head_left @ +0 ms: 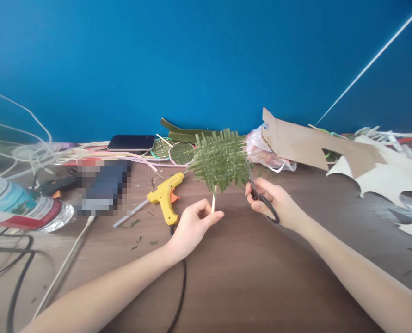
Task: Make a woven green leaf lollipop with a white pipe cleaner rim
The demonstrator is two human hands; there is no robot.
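Observation:
A green mat of woven leaf strips [221, 159] with ragged ends stands upright on a pale thin stick [213, 202]. My left hand [196, 224] pinches the lower part of that stick between thumb and fingers. On the right, my right hand [270, 201] grips black-handled scissors [270, 209]. Their blades point up along the mat's right edge; whether they touch a strip I cannot tell. Left of the mat lies a yellow glue gun [166, 194] with an orange trigger and a glue stick out of its back.
Two small round woven pieces [181, 153] lie behind, near a black phone [131, 142]. A plastic bottle [25, 203] and a dark blurred-out device [103, 187] are at left, with cables around. Cut cardboard [306, 138] and a plastic bag [256, 148] stand at right. Leaf scraps [135, 223] dot the table.

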